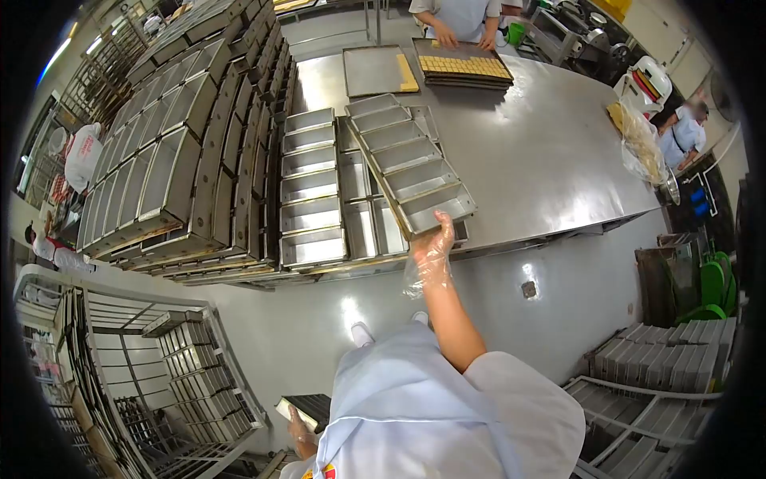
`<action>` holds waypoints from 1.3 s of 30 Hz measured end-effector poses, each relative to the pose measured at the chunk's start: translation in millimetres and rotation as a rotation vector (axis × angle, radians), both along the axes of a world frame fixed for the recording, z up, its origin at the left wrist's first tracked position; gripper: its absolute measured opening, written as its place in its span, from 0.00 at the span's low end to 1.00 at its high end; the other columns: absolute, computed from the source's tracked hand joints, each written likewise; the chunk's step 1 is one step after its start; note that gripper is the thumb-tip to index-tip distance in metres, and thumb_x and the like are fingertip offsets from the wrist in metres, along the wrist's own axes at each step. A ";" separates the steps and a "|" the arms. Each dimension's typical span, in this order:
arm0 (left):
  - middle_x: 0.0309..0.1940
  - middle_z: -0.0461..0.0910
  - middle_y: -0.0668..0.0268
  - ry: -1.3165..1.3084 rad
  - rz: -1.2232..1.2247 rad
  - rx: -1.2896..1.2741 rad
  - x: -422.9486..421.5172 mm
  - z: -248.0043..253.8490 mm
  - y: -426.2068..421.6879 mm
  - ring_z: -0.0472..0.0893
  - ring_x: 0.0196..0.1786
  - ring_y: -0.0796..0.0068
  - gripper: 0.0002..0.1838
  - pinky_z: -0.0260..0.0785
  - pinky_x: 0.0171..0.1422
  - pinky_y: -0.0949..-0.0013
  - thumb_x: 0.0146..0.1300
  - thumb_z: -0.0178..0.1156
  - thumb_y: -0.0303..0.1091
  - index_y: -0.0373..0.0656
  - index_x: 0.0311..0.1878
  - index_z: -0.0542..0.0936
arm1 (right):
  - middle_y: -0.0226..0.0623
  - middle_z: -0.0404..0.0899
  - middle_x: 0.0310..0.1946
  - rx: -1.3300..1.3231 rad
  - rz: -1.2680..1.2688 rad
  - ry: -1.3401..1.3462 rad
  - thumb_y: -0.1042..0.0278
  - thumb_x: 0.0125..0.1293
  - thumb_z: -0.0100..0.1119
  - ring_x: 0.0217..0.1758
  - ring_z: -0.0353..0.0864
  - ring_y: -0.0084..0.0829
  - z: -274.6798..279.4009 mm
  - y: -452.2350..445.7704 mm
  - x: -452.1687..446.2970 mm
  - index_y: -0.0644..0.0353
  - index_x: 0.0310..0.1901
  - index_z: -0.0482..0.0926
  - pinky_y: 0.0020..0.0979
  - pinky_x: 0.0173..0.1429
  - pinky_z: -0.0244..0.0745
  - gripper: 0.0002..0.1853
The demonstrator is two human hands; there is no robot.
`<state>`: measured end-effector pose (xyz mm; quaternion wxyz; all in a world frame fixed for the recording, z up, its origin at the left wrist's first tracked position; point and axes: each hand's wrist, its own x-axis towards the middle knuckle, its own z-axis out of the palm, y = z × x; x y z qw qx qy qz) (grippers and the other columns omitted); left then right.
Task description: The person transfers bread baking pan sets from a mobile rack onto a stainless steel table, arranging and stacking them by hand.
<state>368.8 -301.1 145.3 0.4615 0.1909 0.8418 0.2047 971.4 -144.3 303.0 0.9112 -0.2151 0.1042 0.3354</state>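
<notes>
My right hand (433, 249), in a clear plastic glove, grips the near end of a strapped set of metal loaf pans (408, 152). Its thumb is over the end pan's rim. The set lies slanted across other loaf pans (361, 227) on the steel table (550, 152). To its left stands a straight row of joined loaf pans (311, 215). Low by my left side, my left hand (302, 435) is closed on a dark, ribbed object with a pale side (307, 409); its kind is unclear, and my apron and body partly hide it.
Tall stacks of loaf pans (179, 160) fill the table's left end. Across the table, a person (459, 16) reaches over a tray of yellow pieces (463, 68), beside another tray (373, 72). Metal racks (231, 351) stand low left; more pans (670, 355) are low right.
</notes>
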 end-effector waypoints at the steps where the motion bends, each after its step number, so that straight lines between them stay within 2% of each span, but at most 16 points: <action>1: 0.57 0.76 0.50 -0.009 0.014 -0.003 -4.2 0.7 -5.7 0.77 0.56 0.61 0.50 0.70 0.61 0.60 0.59 0.64 0.65 0.22 0.64 0.69 | 0.35 0.74 0.49 0.020 0.010 0.029 0.67 0.51 0.65 0.55 0.75 0.40 1.6 4.0 -7.0 0.56 0.57 0.72 0.45 0.63 0.71 0.28; 5: 0.58 0.76 0.49 -0.038 0.040 -0.001 -17.7 3.3 -23.2 0.77 0.57 0.61 0.51 0.69 0.62 0.60 0.58 0.64 0.66 0.21 0.64 0.68 | 0.34 0.74 0.51 -0.004 0.025 -0.036 0.60 0.55 0.68 0.55 0.74 0.36 -33.4 25.0 -30.6 0.55 0.56 0.73 0.41 0.61 0.71 0.27; 9: 0.59 0.75 0.49 -0.077 0.050 0.021 -26.7 -0.1 -24.7 0.76 0.58 0.60 0.52 0.69 0.63 0.60 0.58 0.64 0.66 0.20 0.64 0.67 | 0.39 0.72 0.55 -0.130 0.121 -0.046 0.67 0.59 0.67 0.61 0.72 0.41 -38.3 25.8 -47.7 0.57 0.57 0.69 0.49 0.67 0.72 0.25; 10: 0.59 0.75 0.48 -0.091 0.042 0.031 -26.6 -0.8 -20.3 0.76 0.58 0.60 0.53 0.69 0.63 0.60 0.58 0.64 0.67 0.20 0.64 0.67 | 0.47 0.65 0.63 -0.197 0.216 0.018 0.70 0.59 0.66 0.65 0.70 0.46 -33.8 21.7 -52.1 0.64 0.62 0.64 0.50 0.71 0.70 0.31; 13: 0.60 0.75 0.48 -0.135 0.005 0.084 -23.7 -5.0 -1.6 0.76 0.59 0.59 0.53 0.68 0.64 0.60 0.57 0.64 0.67 0.19 0.65 0.67 | 0.51 0.56 0.70 -0.486 0.306 0.116 0.72 0.58 0.67 0.65 0.68 0.54 -45.5 21.4 -64.8 0.68 0.67 0.60 0.54 0.66 0.73 0.37; 14: 0.60 0.74 0.48 -0.142 -0.008 0.108 -18.6 -5.9 9.4 0.76 0.59 0.59 0.54 0.68 0.64 0.60 0.57 0.64 0.67 0.19 0.65 0.66 | 0.57 0.45 0.74 -0.474 0.394 0.062 0.70 0.60 0.66 0.67 0.68 0.56 -48.7 15.1 -66.8 0.71 0.69 0.56 0.50 0.64 0.77 0.39; 17: 0.62 0.73 0.45 -0.120 -0.048 0.086 -33.4 -37.1 34.8 0.75 0.61 0.57 0.55 0.67 0.66 0.59 0.57 0.64 0.67 0.18 0.65 0.66 | 0.65 0.45 0.72 -0.435 0.570 -0.043 0.62 0.65 0.64 0.65 0.71 0.54 -55.1 -1.1 -66.8 0.67 0.69 0.53 0.49 0.64 0.78 0.38; 20: 0.62 0.72 0.42 -0.027 -0.148 0.066 -26.6 -44.2 67.4 0.74 0.64 0.53 0.56 0.66 0.68 0.57 0.57 0.64 0.67 0.16 0.65 0.63 | 0.66 0.64 0.63 -0.571 0.657 -0.214 0.47 0.65 0.65 0.54 0.80 0.51 -34.8 -6.9 -71.6 0.71 0.66 0.60 0.44 0.56 0.83 0.40; 23: 0.62 0.71 0.40 -0.028 -0.318 0.197 -2.6 -31.0 99.4 0.72 0.65 0.52 0.58 0.64 0.70 0.56 0.57 0.64 0.67 0.14 0.66 0.60 | 0.57 0.80 0.42 -0.804 0.817 -0.353 0.33 0.62 0.61 0.42 0.85 0.47 -20.8 -14.5 -68.5 0.73 0.56 0.71 0.41 0.48 0.85 0.42; 24: 0.63 0.71 0.39 -0.012 -0.397 0.213 5.7 -21.3 110.2 0.72 0.66 0.52 0.58 0.64 0.70 0.57 0.57 0.64 0.67 0.14 0.66 0.59 | 0.48 0.81 0.28 -0.888 0.927 -0.516 0.27 0.61 0.56 0.32 0.86 0.39 -11.0 -22.8 -68.6 0.72 0.46 0.77 0.36 0.36 0.83 0.42; 25: 0.63 0.71 0.39 0.003 -0.474 0.235 14.5 -11.3 121.3 0.72 0.66 0.52 0.59 0.63 0.71 0.57 0.58 0.64 0.67 0.13 0.67 0.58 | 0.47 0.81 0.27 -0.892 0.977 -0.542 0.27 0.62 0.56 0.29 0.85 0.37 -10.0 -33.3 -65.5 0.71 0.45 0.77 0.35 0.34 0.82 0.42; 30: 0.36 0.84 0.58 -0.190 -0.761 0.474 50.9 29.5 161.9 0.79 0.37 0.73 0.26 0.71 0.43 0.67 0.57 0.74 0.45 0.29 0.43 0.78 | 0.41 0.81 0.26 -0.896 1.043 -0.630 0.30 0.63 0.58 0.21 0.81 0.30 -28.2 -107.4 -45.9 0.66 0.44 0.78 0.31 0.25 0.77 0.36; 33: 0.42 0.83 0.54 -0.228 -0.843 0.251 100.5 148.8 169.7 0.81 0.44 0.69 0.33 0.74 0.50 0.67 0.55 0.75 0.48 0.27 0.50 0.77 | 0.39 0.83 0.33 -0.837 1.171 -0.633 0.37 0.66 0.59 0.27 0.83 0.28 -65.2 -140.2 -48.3 0.63 0.50 0.77 0.31 0.32 0.81 0.31; 35: 0.50 0.81 0.48 -0.149 -0.840 0.202 134.9 239.5 162.1 0.81 0.52 0.62 0.42 0.74 0.58 0.63 0.51 0.77 0.51 0.27 0.58 0.73 | 0.41 0.81 0.44 -0.727 1.268 -0.665 0.42 0.68 0.59 0.40 0.83 0.29 -102.3 -150.3 -57.8 0.63 0.57 0.75 0.32 0.42 0.82 0.30; 36: 0.57 0.77 0.44 -0.160 -0.744 0.314 121.5 241.3 152.9 0.78 0.60 0.54 0.50 0.71 0.65 0.58 0.46 0.79 0.52 0.27 0.64 0.68 | 0.43 0.80 0.49 -0.674 1.312 -0.678 0.44 0.69 0.59 0.46 0.84 0.29 -114.3 -155.3 -62.1 0.63 0.60 0.73 0.33 0.47 0.83 0.30; 39: 0.50 0.79 0.51 -0.174 -0.702 0.306 178.6 374.5 142.0 0.78 0.54 0.57 0.48 0.72 0.60 0.55 0.37 0.77 0.48 0.32 0.63 0.72 | 0.41 0.71 0.64 -0.504 1.287 -0.721 0.45 0.68 0.61 0.65 0.74 0.34 -129.7 -162.2 -73.9 0.58 0.67 0.67 0.38 0.64 0.75 0.34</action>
